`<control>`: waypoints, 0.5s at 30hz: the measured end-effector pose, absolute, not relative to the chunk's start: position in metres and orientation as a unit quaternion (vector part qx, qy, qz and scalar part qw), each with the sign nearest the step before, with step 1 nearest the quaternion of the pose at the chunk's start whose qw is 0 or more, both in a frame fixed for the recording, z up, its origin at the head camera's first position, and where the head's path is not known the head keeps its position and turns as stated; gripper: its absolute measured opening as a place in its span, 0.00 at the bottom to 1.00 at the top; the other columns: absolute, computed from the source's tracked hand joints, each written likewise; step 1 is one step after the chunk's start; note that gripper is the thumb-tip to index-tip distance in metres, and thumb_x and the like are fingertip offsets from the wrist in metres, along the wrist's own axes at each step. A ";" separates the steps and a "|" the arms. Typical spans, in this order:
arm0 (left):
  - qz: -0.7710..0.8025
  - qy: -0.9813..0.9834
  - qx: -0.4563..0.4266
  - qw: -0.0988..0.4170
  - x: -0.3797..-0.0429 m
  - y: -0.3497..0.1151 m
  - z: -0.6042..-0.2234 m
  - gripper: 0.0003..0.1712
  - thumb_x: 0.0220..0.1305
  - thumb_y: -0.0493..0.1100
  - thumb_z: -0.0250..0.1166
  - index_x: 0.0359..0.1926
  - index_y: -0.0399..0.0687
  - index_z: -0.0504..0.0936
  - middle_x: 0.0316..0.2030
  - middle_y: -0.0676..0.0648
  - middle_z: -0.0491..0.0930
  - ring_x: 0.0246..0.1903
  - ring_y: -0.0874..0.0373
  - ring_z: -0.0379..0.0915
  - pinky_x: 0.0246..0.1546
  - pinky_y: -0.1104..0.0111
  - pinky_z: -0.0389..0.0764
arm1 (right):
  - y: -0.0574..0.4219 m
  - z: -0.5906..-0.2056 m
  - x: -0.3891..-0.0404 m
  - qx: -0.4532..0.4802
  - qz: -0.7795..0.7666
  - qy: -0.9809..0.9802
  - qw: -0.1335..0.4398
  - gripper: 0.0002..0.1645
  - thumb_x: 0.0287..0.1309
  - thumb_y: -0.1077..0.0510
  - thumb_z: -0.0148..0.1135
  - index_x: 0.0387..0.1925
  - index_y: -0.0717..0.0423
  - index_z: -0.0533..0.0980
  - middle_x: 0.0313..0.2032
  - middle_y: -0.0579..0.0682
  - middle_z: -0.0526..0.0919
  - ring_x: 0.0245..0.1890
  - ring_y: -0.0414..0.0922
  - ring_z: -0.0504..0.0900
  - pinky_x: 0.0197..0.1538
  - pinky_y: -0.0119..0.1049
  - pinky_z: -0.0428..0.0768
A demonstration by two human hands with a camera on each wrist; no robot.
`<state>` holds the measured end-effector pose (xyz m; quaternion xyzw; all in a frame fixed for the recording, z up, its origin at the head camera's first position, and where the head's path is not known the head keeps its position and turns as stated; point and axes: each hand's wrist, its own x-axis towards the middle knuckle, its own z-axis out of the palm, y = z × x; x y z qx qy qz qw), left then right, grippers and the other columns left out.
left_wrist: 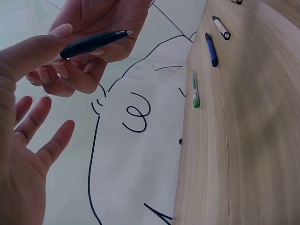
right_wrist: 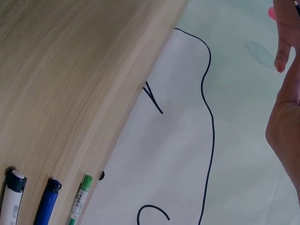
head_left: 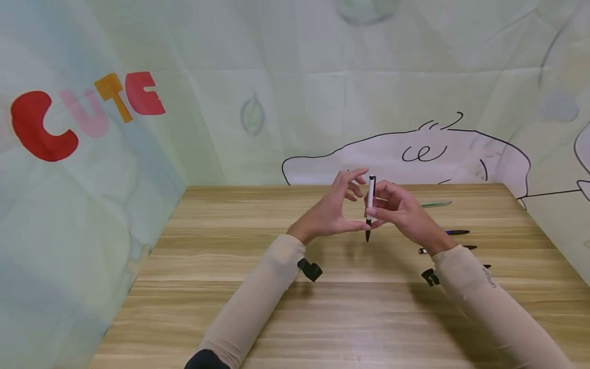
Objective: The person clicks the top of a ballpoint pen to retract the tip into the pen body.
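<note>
A white pen with a black lower part stands nearly upright, tip downward, above the table. My right hand pinches it around the middle between thumb and fingers. On the other side, the thumb of my left hand lies right at the pen's black section, while its other fingers are spread and loosely bent near the top. From the left wrist view, the pen's dark front and silver tip show against the right palm. Only the edge of my left hand enters the right wrist view.
On the wooden table, several pens lie to the right: a green one, a blue one, a white-and-black one, and a dark tip beside the right sleeve. A printed cloth backdrop rises behind the table edge.
</note>
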<state>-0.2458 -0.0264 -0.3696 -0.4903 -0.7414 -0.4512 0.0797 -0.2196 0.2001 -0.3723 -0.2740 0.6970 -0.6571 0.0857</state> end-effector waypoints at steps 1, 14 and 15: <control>-0.450 -0.741 -0.491 0.080 -0.246 -0.026 -0.370 0.66 0.48 0.41 0.83 0.78 0.50 0.46 0.62 0.43 0.60 0.55 0.56 0.68 0.59 0.66 0.78 | 0.200 -0.372 -0.219 -0.274 -0.657 0.697 0.085 0.15 0.68 0.66 0.62 0.53 0.59 0.69 0.49 0.54 0.79 0.48 0.46 0.86 0.39 0.47 0.89; -0.444 -0.742 -0.496 0.077 -0.247 -0.024 -0.371 0.65 0.49 0.41 0.82 0.77 0.52 0.46 0.61 0.39 0.60 0.52 0.55 0.68 0.58 0.65 0.78 | 0.196 -0.373 -0.219 -0.280 -0.665 0.688 0.082 0.16 0.67 0.68 0.62 0.53 0.58 0.70 0.50 0.53 0.78 0.48 0.46 0.86 0.38 0.46 0.89; -0.443 -0.743 -0.496 0.076 -0.247 -0.025 -0.371 0.65 0.50 0.42 0.82 0.77 0.52 0.46 0.61 0.39 0.60 0.52 0.55 0.68 0.58 0.65 0.78 | 0.195 -0.372 -0.219 -0.281 -0.665 0.687 0.081 0.16 0.67 0.68 0.62 0.53 0.58 0.70 0.49 0.53 0.78 0.47 0.47 0.86 0.38 0.46 0.89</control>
